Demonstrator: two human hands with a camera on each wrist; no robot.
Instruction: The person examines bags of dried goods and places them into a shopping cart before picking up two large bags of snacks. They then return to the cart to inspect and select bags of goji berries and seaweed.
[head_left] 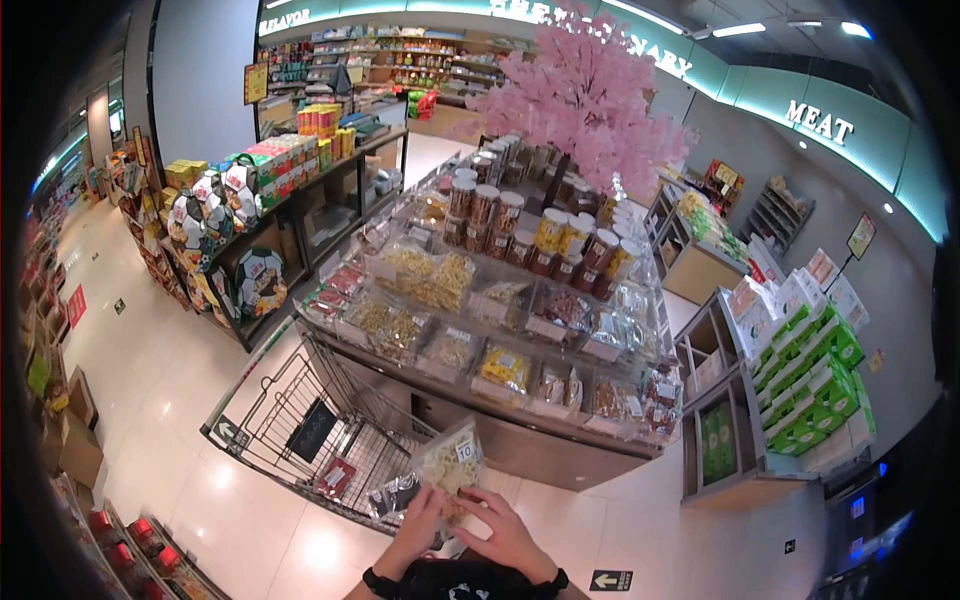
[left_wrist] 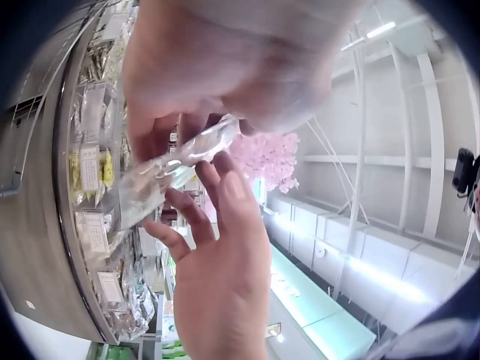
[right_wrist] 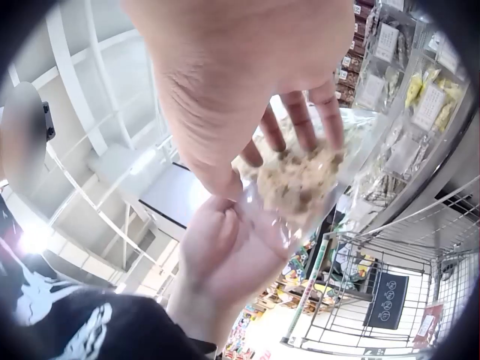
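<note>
A clear plastic bag of pale brown snack pieces (head_left: 450,463), with a white price sticker, is held up over the near end of a shopping cart (head_left: 300,420). My left hand (head_left: 424,503) grips its lower left side. My right hand (head_left: 488,503) holds its lower right side. In the right wrist view my right hand (right_wrist: 289,142) has its fingers behind the bag (right_wrist: 300,180) and its thumb in front, meeting my left hand (right_wrist: 221,244) below. The left wrist view shows the bag (left_wrist: 169,171) edge-on between my left hand (left_wrist: 180,127) and my right hand's fingers (left_wrist: 217,217).
The wire cart holds a few dark and red packets (head_left: 335,477). Just beyond stands a rounded display counter (head_left: 520,440) with bins of bagged snacks and jars, topped by a pink blossom tree (head_left: 585,95). Shelves of boxes (head_left: 810,370) stand right; tiled aisle floor (head_left: 170,390) lies left.
</note>
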